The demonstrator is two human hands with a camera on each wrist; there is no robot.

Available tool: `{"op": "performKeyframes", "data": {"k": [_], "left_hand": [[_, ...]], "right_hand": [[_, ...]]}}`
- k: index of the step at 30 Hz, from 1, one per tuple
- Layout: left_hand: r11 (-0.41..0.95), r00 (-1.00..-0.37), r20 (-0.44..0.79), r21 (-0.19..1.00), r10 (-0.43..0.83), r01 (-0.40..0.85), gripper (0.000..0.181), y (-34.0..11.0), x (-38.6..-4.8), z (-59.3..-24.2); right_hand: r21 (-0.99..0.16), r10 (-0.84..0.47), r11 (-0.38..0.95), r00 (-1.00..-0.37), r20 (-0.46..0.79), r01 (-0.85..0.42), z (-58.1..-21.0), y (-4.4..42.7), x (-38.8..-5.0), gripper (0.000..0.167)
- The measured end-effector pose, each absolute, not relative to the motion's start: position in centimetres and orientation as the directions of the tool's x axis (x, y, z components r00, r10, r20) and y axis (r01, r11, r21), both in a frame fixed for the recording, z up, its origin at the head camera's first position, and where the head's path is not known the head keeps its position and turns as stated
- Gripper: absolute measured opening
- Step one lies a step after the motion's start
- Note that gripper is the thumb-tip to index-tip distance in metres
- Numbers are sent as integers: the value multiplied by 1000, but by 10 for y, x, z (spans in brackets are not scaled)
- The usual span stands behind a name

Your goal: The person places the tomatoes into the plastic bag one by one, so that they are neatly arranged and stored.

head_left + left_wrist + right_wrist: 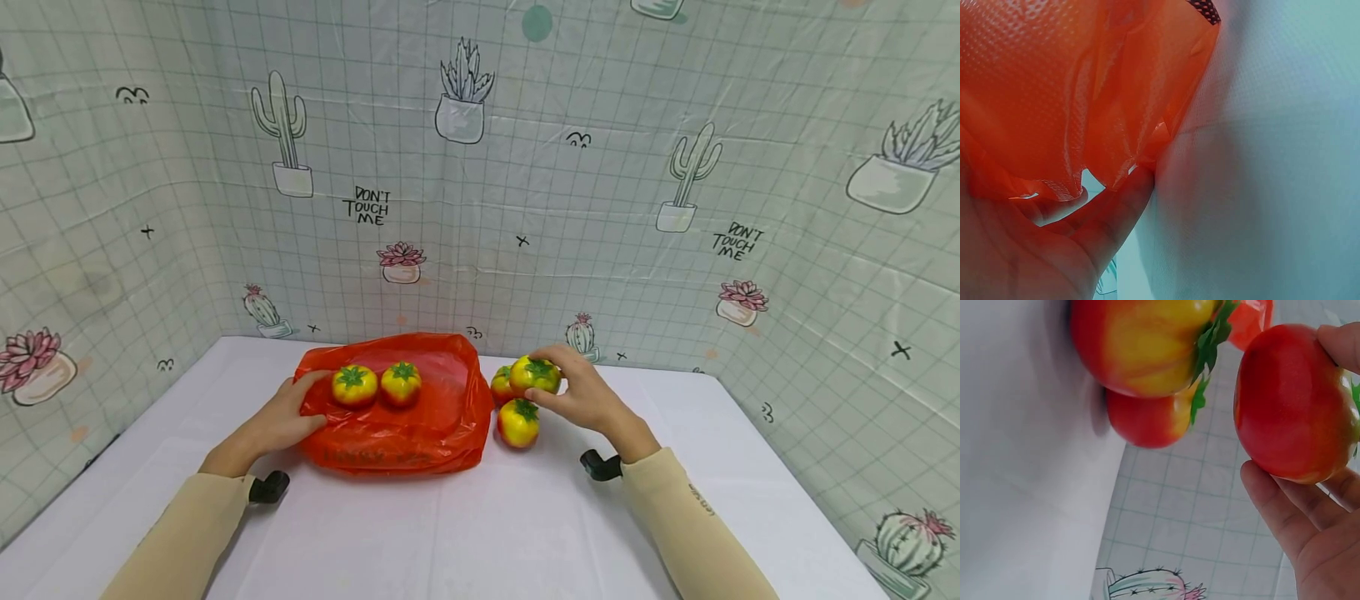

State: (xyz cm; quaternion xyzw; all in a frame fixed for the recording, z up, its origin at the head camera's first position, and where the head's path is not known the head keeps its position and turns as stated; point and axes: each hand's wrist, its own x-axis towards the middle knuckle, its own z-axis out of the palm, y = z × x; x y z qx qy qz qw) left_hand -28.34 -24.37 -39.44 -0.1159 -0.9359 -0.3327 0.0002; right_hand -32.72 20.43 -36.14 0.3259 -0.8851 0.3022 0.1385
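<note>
A red plastic bag [390,450] lies spread on the table, with two red-and-yellow tomatoes with green leafy tops inside its rim, the left tomato [355,386] beside the right tomato [401,384]. My left hand [281,417] grips the bag's left edge, thumb toward the front and fingers further back; bag folds cover some fingertips in the left wrist view. To the right of the bag, my right hand [581,396] holds another tomato [1294,403] between thumb and fingers, off the table. Close by, a front tomato [518,423] and a partly hidden rear tomato [501,385] rest on the table.
A white cloth covers the table [480,533]. Behind it and at both sides hangs a grid-patterned sheet [480,192] printed with potted cacti. A black wrist mount [268,487] juts from the left cuff, and another mount [600,465] from the right.
</note>
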Motion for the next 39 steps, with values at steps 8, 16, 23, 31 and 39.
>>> {"op": "performKeyframes", "data": {"k": [8,16,23,31,39], "left_hand": [[749,-973,77,625,219,218,68,-244,-284,-394],[754,-972,83,617,220,224,67,-244,-284,-394],[755,-973,75,618,218,217,68,-244,-284,-394],[753,-974,68,624,215,210,68,-242,-282,-394],[750,-976,58,631,210,199,69,-242,-281,-392]], "right_hand": [[-446,-518,557,-713,474,-701,-358,198,-322,45],[-436,-533,538,-692,487,-721,-358,191,-320,46],[-447,-546,523,-687,479,-726,-357,184,-317,44],[-437,-564,511,-673,479,-740,-357,178,-314,45],[-448,-583,494,-666,465,-745,-356,166,-315,49]]}}
